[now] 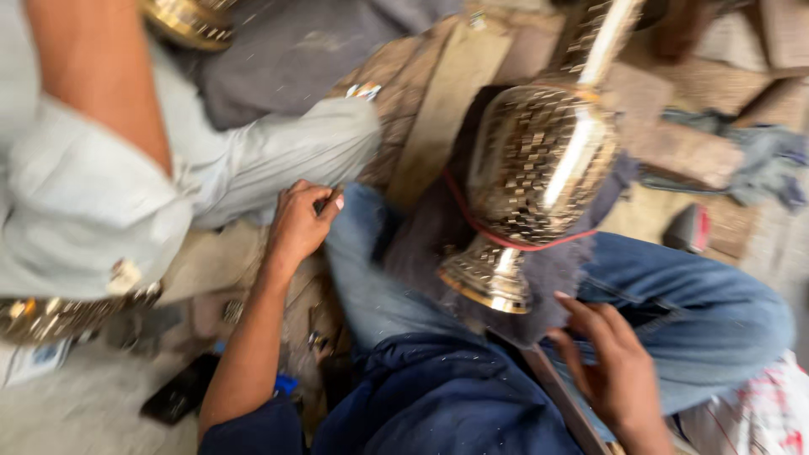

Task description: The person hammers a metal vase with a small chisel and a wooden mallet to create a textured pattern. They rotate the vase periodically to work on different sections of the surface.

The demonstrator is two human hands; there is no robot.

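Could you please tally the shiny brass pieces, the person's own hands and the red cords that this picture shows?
Brass pieces: 3 (vase, top-left piece, lower-left piece)
Own hands: 2 (left hand, right hand)
Red cords: 1 (red cord)
Total: 6

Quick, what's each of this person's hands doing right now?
Left hand: closed around a small dark object, too blurred to identify.
Right hand: open, fingers spread, holding nothing, just below the foot of the brass vase lying on the lap.
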